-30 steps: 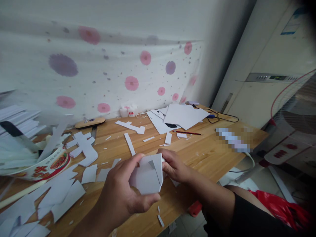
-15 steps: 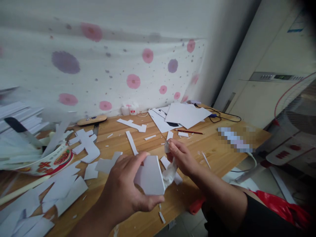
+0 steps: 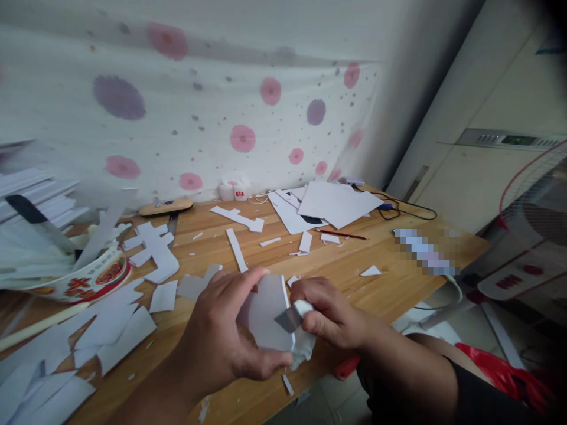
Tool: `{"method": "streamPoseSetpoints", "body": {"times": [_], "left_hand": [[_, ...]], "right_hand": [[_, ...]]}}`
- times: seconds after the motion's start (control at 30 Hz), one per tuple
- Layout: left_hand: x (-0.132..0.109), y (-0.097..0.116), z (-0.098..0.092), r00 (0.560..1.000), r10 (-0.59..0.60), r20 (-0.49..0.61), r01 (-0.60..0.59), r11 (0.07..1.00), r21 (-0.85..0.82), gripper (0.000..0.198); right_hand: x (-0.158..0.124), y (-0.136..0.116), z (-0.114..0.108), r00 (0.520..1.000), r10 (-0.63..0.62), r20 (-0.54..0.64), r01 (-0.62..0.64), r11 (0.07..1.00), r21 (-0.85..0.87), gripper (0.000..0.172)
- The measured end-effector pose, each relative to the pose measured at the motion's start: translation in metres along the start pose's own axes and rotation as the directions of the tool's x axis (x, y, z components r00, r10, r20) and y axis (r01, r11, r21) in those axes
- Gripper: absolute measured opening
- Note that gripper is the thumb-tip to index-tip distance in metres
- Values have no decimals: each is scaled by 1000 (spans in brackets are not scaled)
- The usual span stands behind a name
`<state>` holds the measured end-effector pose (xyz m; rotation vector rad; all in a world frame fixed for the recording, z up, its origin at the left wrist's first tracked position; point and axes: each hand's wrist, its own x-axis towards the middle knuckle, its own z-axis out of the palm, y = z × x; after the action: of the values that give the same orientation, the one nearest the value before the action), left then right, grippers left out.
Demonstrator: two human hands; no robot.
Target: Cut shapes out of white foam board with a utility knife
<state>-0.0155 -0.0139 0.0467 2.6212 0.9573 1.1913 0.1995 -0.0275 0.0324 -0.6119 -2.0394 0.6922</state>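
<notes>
My left hand (image 3: 225,330) grips a small white foam-board block (image 3: 268,301) over the wooden table, thumb along its lower edge and fingers behind the upper edge. My right hand (image 3: 330,313) is closed around a metal blade (image 3: 289,319) with a white wrapping at its grip end. The blade's flat grey end overlaps the right side of the block; whether it touches the board cannot be told. Crumpled whitish material (image 3: 303,348) hangs below my right hand, beside the block's right edge.
White board offcuts (image 3: 110,342) litter the wooden table (image 3: 212,248). A printed bowl (image 3: 88,277) with tools and strips stands left. White sheets (image 3: 339,203), a pencil (image 3: 343,234) and a cable (image 3: 411,213) lie at the back. A fan (image 3: 531,236) stands right.
My right hand has turned and come down slightly, bringing the blade from pointing up and away to lying across the block's right side. A triangular scrap now shows on the table.
</notes>
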Motion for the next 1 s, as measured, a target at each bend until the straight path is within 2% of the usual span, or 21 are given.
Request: {"method": "streamPoseSetpoints", "body": {"times": [0.33, 0.57, 1.0], "left_hand": [[-4, 1, 1, 999, -33, 5, 33, 998, -46, 88], [2, 6, -3, 997, 68, -46, -70, 997, -26, 89], [-3, 2, 1, 996, 90, -8, -90, 996, 1, 87]], "right_hand": [[2, 4, 2, 999, -34, -21, 34, 999, -6, 45], [2, 9, 1, 998, -32, -45, 31, 999, -15, 45], [4, 11, 0, 999, -14, -40, 15, 1000, 17, 43]]}}
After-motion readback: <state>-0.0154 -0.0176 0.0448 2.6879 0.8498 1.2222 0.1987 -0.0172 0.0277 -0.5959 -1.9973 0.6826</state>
